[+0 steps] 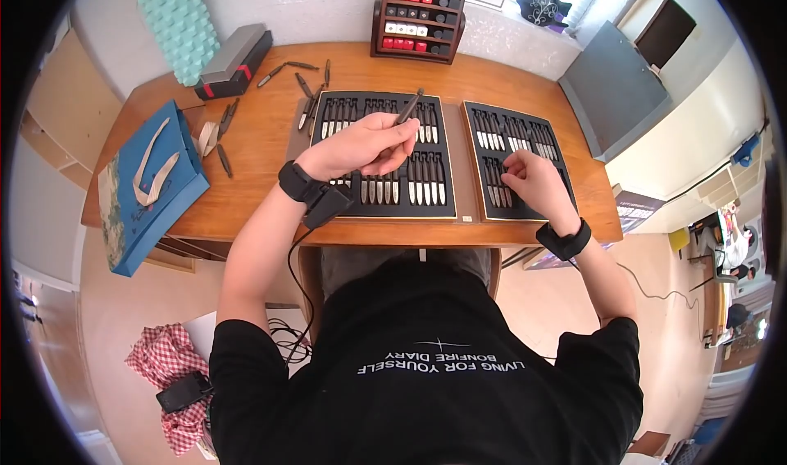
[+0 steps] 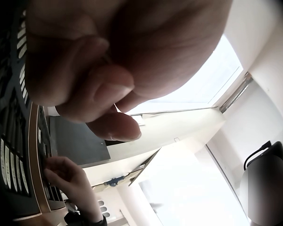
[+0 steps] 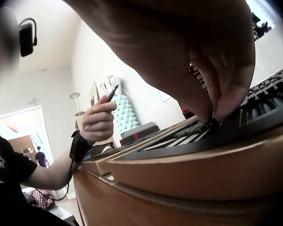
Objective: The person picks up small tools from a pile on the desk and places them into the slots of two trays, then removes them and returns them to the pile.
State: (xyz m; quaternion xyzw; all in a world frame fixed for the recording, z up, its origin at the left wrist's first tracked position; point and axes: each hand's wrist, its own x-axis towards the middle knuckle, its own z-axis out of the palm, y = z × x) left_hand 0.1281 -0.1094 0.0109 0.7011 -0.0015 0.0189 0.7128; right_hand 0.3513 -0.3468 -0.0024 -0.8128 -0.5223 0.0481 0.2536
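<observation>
My left hand (image 1: 365, 145) is raised over the left case (image 1: 393, 216). Between its thumb and fingers it pinches a slim dark pen-like piece (image 1: 407, 109), tip pointing up and away. Rows of similar pieces, dark at the top and silver below, lie in the slots of that case. Over the right case (image 1: 512, 217), my right hand (image 1: 539, 184) reaches down to the near-left group. In the right wrist view its thumb and fingertips pinch the dark end of a slotted piece (image 3: 212, 123). My curled left fingers hide the held piece in the left wrist view.
Several loose dark pieces (image 1: 303, 84) lie behind and left of the left case. A blue paper bag (image 1: 160, 194) rests at the table's left edge, near a grey box (image 1: 238, 61). A wooden rack (image 1: 418, 24) stands at the back; a grey panel (image 1: 615, 92) is at right.
</observation>
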